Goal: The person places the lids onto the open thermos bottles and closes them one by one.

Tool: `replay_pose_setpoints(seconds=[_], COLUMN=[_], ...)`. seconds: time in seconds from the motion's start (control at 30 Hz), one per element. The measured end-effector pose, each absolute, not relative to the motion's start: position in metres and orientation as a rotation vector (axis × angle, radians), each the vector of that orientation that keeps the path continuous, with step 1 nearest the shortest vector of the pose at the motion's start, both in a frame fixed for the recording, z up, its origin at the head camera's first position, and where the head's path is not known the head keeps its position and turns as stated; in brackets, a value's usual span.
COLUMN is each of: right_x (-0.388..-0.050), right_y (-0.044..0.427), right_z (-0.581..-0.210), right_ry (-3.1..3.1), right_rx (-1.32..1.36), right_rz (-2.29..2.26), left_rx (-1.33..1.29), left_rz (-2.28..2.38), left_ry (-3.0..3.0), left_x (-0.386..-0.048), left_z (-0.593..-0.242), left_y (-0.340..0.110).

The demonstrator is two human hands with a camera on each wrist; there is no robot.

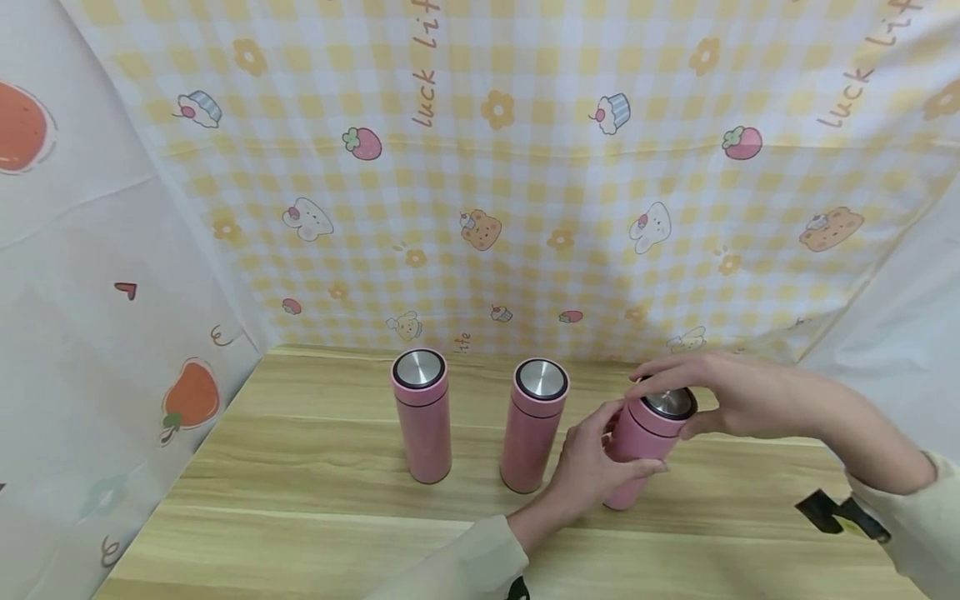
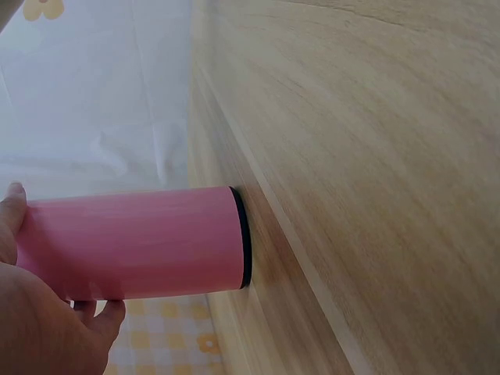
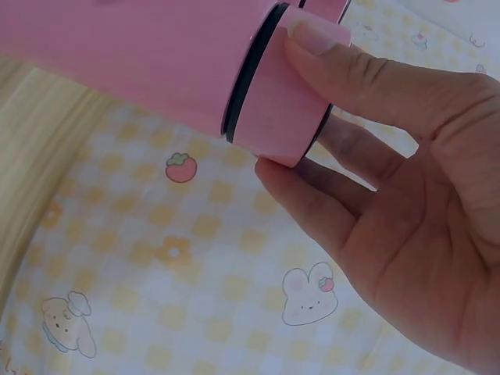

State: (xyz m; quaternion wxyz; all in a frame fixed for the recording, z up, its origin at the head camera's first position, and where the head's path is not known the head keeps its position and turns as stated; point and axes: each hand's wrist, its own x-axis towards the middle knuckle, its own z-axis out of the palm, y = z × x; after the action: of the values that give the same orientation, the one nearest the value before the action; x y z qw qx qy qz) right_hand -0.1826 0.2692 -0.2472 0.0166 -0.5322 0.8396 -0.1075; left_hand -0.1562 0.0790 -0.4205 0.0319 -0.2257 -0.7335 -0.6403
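A pink thermos with a steel-topped lid stands at the right end of a row, leaning slightly in the head view. My left hand grips its body, thumb on the near side. In the left wrist view the thermos's black-rimmed base meets the wooden table. The fingers and thumb of my right hand hold the lid around its side. A dark ring separates lid and body in the right wrist view. Left of it stand two similar thermoses, one in the middle and one farther left.
All three thermoses stand on a wood-grain table. Behind them hangs a yellow checked cloth with cartoon prints. White printed cloth covers the left side, and a pale cloth hangs at the right.
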Motion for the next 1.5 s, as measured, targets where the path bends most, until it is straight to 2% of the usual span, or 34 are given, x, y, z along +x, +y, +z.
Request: replay_pose_setpoints(seconds=[0.33,0.8,1.5], right_x=[-0.179,-0.175,-0.171], right_y=[0.265,0.259,0.253], right_z=[-0.245,-0.242,-0.242], right_ry=[2.624,2.668,2.730], right_rx=[-1.643,-1.484,-1.447], right_rz=[-0.318,-0.301,-0.226], left_rx=[-0.692,-0.663,-0.656], left_rz=[-1.964,-1.978,-2.006], left_ry=[-2.263,-2.267,-2.258], left_x=[-0.156,-0.156,-0.154], left_z=[-0.420,-0.420,-0.418], left_y=[0.080,0.079,0.080])
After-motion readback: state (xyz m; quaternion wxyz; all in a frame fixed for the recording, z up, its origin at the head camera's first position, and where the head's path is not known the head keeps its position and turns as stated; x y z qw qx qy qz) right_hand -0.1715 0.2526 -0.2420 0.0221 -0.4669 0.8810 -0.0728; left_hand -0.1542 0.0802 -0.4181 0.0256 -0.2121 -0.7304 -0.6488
